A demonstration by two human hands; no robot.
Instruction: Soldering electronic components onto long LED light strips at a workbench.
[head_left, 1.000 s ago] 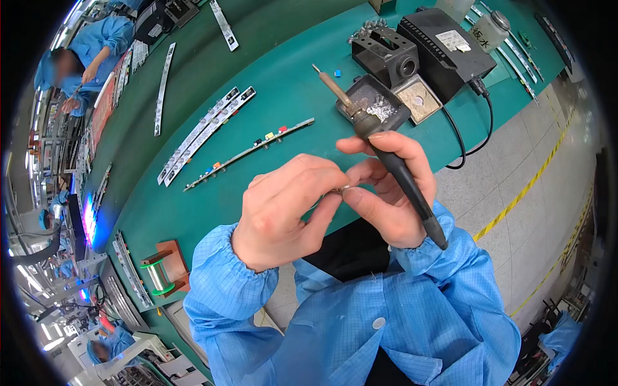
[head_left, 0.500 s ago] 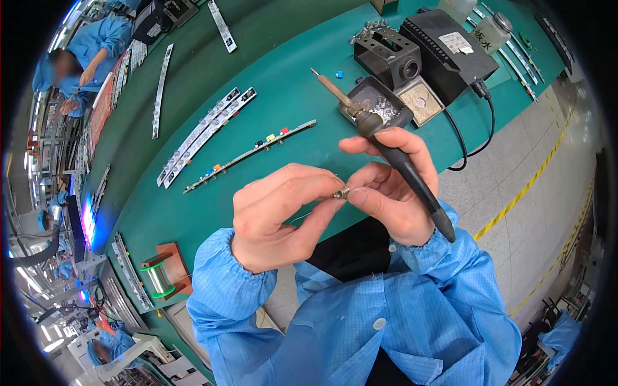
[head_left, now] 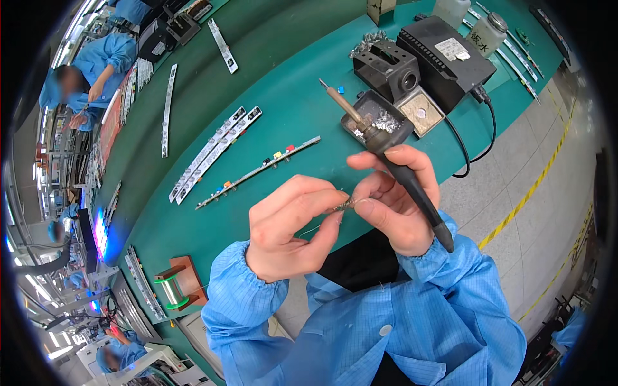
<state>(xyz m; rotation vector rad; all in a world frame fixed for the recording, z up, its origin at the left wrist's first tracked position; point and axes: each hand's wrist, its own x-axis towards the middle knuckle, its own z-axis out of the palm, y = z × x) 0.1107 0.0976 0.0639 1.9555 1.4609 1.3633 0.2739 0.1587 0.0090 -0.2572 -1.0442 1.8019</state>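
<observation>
A soldering iron (head_left: 411,183) lies across my right hand (head_left: 402,215), held between its fingers with the tip pointing up and to the left. That hand's thumb and a finger also pinch one end of a small metallic part (head_left: 344,206). My left hand (head_left: 290,225) is closed on the part's other end, fingertips facing the right hand's. Its exact kind is too small to make out. A thin wire (head_left: 310,231) shows below my left fingers. Just beyond my hands, a narrow circuit board (head_left: 257,172) with coloured components lies on the green bench (head_left: 290,103).
Two pale strips (head_left: 215,154) lie farther left. At the back right stand an iron holder (head_left: 386,67), a tray with solder scraps (head_left: 400,132), a sponge tray (head_left: 420,110), a black soldering station (head_left: 444,58) and a jar (head_left: 488,32). A wire spool (head_left: 172,291) sits at near left. A co-worker (head_left: 96,71) works at far left.
The view has shifted a little, so the bench items appear lower and farther right. Between my fingertips the small part has turned and shows a different side. Both hands keep their grip.
</observation>
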